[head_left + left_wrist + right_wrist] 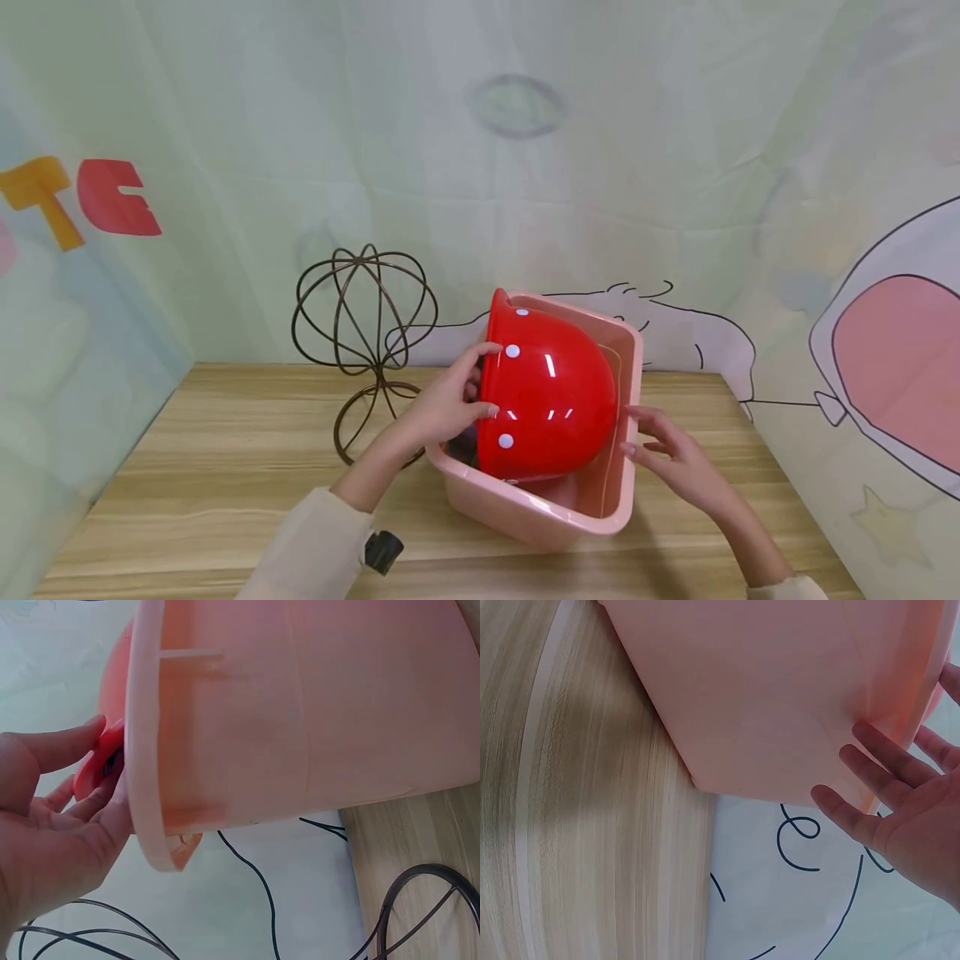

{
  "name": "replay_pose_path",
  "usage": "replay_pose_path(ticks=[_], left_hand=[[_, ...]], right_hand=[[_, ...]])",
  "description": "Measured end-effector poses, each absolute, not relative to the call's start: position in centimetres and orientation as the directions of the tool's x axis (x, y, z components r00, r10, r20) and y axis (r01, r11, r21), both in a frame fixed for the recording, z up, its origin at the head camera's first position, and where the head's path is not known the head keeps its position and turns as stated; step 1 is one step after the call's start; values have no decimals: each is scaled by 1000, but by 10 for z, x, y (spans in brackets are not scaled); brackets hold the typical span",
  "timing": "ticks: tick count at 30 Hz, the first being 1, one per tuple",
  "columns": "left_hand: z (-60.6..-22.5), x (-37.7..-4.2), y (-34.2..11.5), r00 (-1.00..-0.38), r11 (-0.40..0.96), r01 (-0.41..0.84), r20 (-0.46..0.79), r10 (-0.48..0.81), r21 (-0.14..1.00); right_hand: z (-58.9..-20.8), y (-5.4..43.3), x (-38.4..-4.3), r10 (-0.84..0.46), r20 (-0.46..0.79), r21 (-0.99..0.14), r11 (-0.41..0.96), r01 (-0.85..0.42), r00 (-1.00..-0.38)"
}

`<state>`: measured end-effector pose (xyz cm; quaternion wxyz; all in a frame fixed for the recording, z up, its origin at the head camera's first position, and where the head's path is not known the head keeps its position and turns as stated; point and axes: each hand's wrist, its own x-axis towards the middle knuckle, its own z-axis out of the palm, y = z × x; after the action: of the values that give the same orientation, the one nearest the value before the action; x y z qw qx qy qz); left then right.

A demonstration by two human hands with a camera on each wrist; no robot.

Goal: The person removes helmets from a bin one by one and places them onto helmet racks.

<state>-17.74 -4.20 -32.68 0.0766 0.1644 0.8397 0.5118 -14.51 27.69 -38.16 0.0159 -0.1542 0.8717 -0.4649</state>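
Note:
A glossy red helmet (558,387) with white dots lies on its side in the mouth of a pink plastic bin (510,504), its opening facing left. My left hand (446,404) grips the helmet's rim, thumb on the outer shell and other fingers tucked inside. In the left wrist view, the left hand (56,825) pinches the red rim (94,769) just beyond the bin's lip. My right hand (678,467) is at the bin's right rim. The right wrist view shows the right hand (919,814) with fingers spread and fairly straight alongside the bin's outer wall (765,697).
Left of the bin stands a dark wire stand (379,377) with a globe-shaped top and a ring base. Both rest on a wood-grain table (202,467). A printed cloth backdrop (600,167) rises behind the table and at both sides. A small black object (383,552) shows beside the left sleeve.

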Motion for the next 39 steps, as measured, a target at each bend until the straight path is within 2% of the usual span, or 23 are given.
replay_pose_path(ticks=[17,26,39], left_hand=[[-328,-178,-40,-924,284,85,-31,380,955],[-323,-175,-36,-933,380,122,-25,360,917],[-325,-177,-37,-937,364,102,-33,347,926]], right_hand=[[-382,278,-144,-284,114,-815,520,-253,-952],[-382,278,-144,-282,109,-817,521,-248,-953],[-382,277,-144,-281,102,-820,519,-240,-954]])
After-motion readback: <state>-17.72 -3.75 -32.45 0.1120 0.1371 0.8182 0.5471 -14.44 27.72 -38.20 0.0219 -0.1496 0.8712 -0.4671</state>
